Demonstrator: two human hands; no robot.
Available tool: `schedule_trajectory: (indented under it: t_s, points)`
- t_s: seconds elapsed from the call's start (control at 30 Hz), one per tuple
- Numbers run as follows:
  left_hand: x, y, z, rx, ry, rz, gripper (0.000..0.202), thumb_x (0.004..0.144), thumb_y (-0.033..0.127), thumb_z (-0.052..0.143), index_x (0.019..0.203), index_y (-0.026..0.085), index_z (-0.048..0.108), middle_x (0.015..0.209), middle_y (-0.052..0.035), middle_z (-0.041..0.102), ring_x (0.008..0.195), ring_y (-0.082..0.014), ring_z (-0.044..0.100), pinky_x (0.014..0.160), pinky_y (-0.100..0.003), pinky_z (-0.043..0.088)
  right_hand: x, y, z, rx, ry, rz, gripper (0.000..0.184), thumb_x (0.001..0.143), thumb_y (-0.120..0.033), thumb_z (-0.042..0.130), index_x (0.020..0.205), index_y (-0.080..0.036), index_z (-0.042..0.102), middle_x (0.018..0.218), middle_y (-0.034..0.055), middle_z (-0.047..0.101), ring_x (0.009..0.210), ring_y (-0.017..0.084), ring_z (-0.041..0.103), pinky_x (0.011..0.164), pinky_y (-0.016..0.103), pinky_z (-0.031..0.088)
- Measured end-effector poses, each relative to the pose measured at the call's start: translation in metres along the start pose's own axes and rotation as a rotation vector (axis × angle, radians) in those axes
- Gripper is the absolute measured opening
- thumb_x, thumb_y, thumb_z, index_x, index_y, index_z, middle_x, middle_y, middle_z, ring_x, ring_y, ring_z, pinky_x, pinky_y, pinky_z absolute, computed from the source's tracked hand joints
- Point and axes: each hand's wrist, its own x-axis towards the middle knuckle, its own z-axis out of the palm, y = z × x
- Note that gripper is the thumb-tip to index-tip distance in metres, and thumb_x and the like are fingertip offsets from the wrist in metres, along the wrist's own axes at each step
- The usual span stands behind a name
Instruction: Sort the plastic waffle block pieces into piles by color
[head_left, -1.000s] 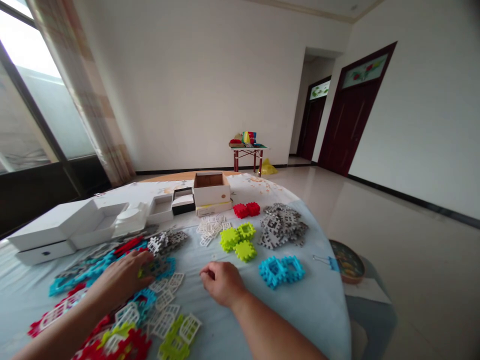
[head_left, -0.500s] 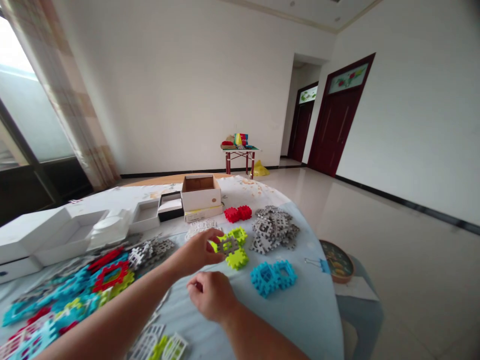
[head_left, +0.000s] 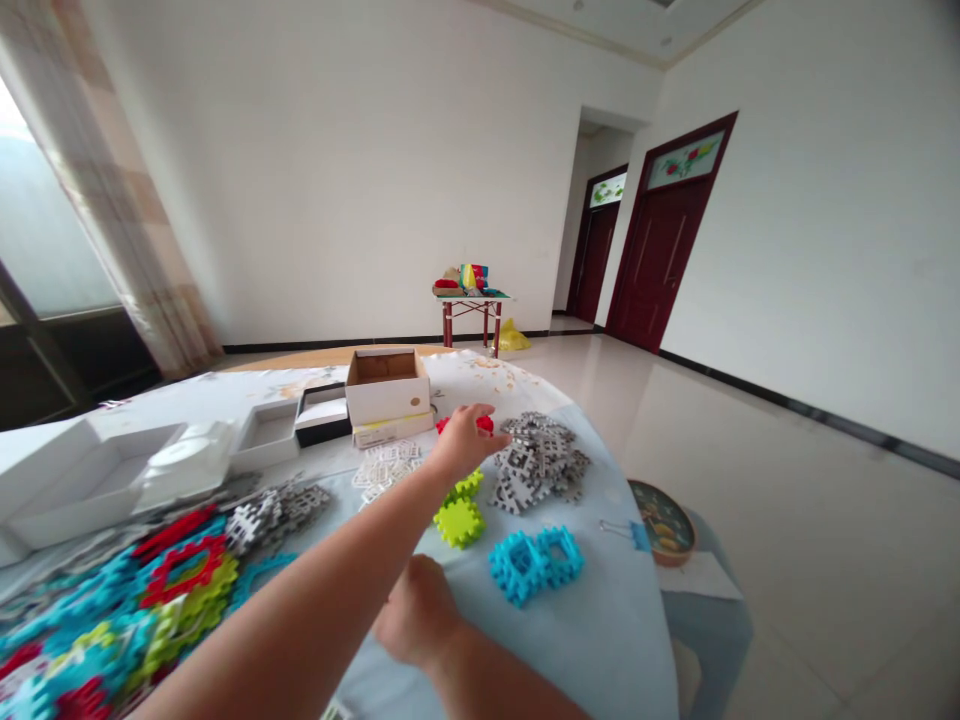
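My left hand (head_left: 465, 440) reaches forward with its fingers apart at the left edge of a pile of grey notched building pieces (head_left: 544, 462). Nothing shows between its thumb and fingers, and red notched pieces (head_left: 486, 424) lie partly hidden behind it. My right hand (head_left: 421, 612) rests closed on the table, its fingers curled and partly covered by my left forearm; no piece shows in it. Lime green notched pieces (head_left: 460, 522) lie between the hands, and linked blue pieces (head_left: 536, 563) sit to the right.
A mixed heap of coloured pieces (head_left: 180, 580) covers the left side. White lattice pieces (head_left: 384, 470) lie near an open box (head_left: 388, 400), with white trays (head_left: 264, 435) beside it. A round tin (head_left: 664, 522) stands on a stool past the table's right edge.
My left hand has moved forward and right from the green pieces to the grey pile. The grey piece it held no longer shows in it. My right hand stays low, now partly covered.
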Motion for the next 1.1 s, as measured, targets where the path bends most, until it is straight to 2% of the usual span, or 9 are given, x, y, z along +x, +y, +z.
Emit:
schedule_trajectory:
  t_s: [0.13, 0.27, 0.4, 0.53, 0.63, 0.73, 0.87, 0.97, 1.1]
  points:
    - [-0.04, -0.021, -0.037, 0.034, 0.074, 0.04, 0.042, 0.07, 0.045, 0.054, 0.1, 0.018, 0.059, 0.107, -0.0121, 0.055, 0.081, -0.0183, 0.059, 0.072, -0.032, 0.047, -0.005, -0.006, -0.01, 0.017, 0.046, -0.028, 0.019, 0.078, -0.026, 0.047, 0.082, -0.022, 0.065, 0.074, 0.0034, 0.069, 0.07, 0.018, 0.063, 0.063, 0.023, 0.042]
    - [-0.094, -0.053, -0.081, 0.121, 0.151, 0.062, 0.035, 0.075, 0.045, 0.046, 0.094, 0.019, 0.059, 0.104, -0.0079, 0.056, 0.079, -0.0159, 0.058, 0.068, -0.028, 0.049, -0.005, -0.008, -0.012, 0.035, 0.041, -0.032, 0.021, 0.081, -0.028, 0.045, 0.087, -0.023, 0.065, 0.077, 0.002, 0.069, 0.072, 0.015, 0.063, 0.065, 0.022, 0.041]
    - [-0.148, -0.093, -0.134, 0.266, 0.366, -0.074, 0.032, 0.074, 0.045, 0.049, 0.091, 0.02, 0.061, 0.1, -0.0056, 0.06, 0.082, -0.0167, 0.058, 0.073, -0.025, 0.046, -0.006, -0.008, -0.011, 0.058, 0.026, -0.012, 0.021, 0.08, -0.029, 0.046, 0.086, -0.024, 0.066, 0.076, 0.0008, 0.069, 0.071, 0.014, 0.062, 0.063, 0.021, 0.041]
    - [-0.2, -0.133, -0.187, 0.428, 0.513, -0.253, 0.033, 0.075, 0.044, 0.047, 0.092, 0.019, 0.06, 0.099, -0.0047, 0.061, 0.08, -0.0168, 0.058, 0.073, -0.024, 0.044, -0.008, -0.007, -0.011, 0.124, 0.026, -0.031, 0.023, 0.082, -0.03, 0.045, 0.085, -0.023, 0.066, 0.075, 0.0016, 0.069, 0.07, 0.013, 0.061, 0.063, 0.019, 0.041]
    - [-0.235, -0.156, -0.217, 0.493, 0.617, -0.423, 0.034, 0.075, 0.046, 0.045, 0.094, 0.022, 0.058, 0.095, -0.0029, 0.061, 0.079, -0.0171, 0.059, 0.068, -0.023, 0.044, -0.009, -0.006, -0.01, 0.143, 0.019, -0.032, 0.024, 0.082, -0.031, 0.044, 0.085, -0.022, 0.066, 0.074, 0.0025, 0.068, 0.069, 0.013, 0.061, 0.061, 0.019, 0.041]
    - [-0.26, -0.173, -0.231, 0.535, 0.725, -0.527, 0.032, 0.073, 0.047, 0.045, 0.091, 0.024, 0.057, 0.09, -0.0011, 0.061, 0.081, -0.018, 0.059, 0.069, -0.024, 0.043, -0.01, -0.005, -0.01, 0.149, 0.014, -0.039, 0.025, 0.082, -0.032, 0.044, 0.085, -0.021, 0.066, 0.074, 0.0029, 0.068, 0.068, 0.014, 0.061, 0.06, 0.019, 0.041]
    - [-0.277, -0.187, -0.234, 0.504, 0.835, -0.629, 0.034, 0.073, 0.046, 0.042, 0.09, 0.022, 0.059, 0.079, -0.0013, 0.062, 0.08, -0.0196, 0.058, 0.07, -0.026, 0.042, -0.011, -0.006, -0.01, 0.168, 0.014, -0.049, 0.026, 0.082, -0.033, 0.043, 0.085, -0.021, 0.066, 0.072, 0.0028, 0.068, 0.067, 0.014, 0.061, 0.059, 0.019, 0.041]
    - [-0.283, -0.192, -0.233, 0.463, 0.864, -0.702, 0.039, 0.073, 0.047, 0.04, 0.092, 0.02, 0.06, 0.07, -0.0007, 0.062, 0.074, -0.0202, 0.058, 0.066, -0.027, 0.042, -0.011, -0.005, -0.01, 0.189, 0.01, -0.053, 0.025, 0.082, -0.033, 0.043, 0.086, -0.021, 0.065, 0.069, 0.002, 0.067, 0.065, 0.014, 0.06, 0.059, 0.02, 0.042]
    - [-0.286, -0.195, -0.231, 0.388, 0.832, -0.719, 0.044, 0.073, 0.047, 0.042, 0.1, 0.016, 0.06, 0.072, -0.0006, 0.065, 0.072, -0.0177, 0.058, 0.065, -0.024, 0.042, -0.012, -0.003, -0.009, 0.2, 0.003, -0.06, 0.025, 0.082, -0.032, 0.044, 0.086, -0.019, 0.065, 0.067, 0.0019, 0.066, 0.064, 0.014, 0.06, 0.059, 0.021, 0.042]
